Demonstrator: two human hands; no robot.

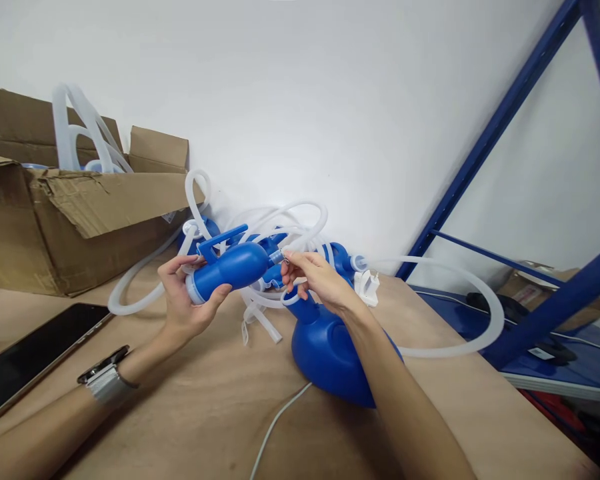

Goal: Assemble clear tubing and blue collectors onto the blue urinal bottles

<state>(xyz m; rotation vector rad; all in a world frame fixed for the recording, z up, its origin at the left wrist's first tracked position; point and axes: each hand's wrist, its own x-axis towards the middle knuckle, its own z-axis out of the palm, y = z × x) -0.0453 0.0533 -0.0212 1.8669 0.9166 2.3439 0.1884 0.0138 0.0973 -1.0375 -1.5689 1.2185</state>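
My left hand [187, 293] is wrapped around a blue plastic urinal head [233, 272], lying almost level in the air. It has a side handle, a pale cap at its wide end and a narrow nozzle [276, 257] pointing right. At that nozzle's tip, my right hand [317, 277] is closed in a pinch on a small shiny metal piece [285, 260], partly hidden by the fingers. Below my right forearm rests a large blue urinal bottle [325, 353], its open neck up and to the left. The forearm covers part of it.
White coiled hoses [300, 220] and more blue bottles lie against the wall. An open cardboard box [105, 200] with hoses stands at left, a phone [35, 353] in front. A white plug adapter [367, 288] sits behind the bottle. A blue metal rack [490, 127] borders the right side.
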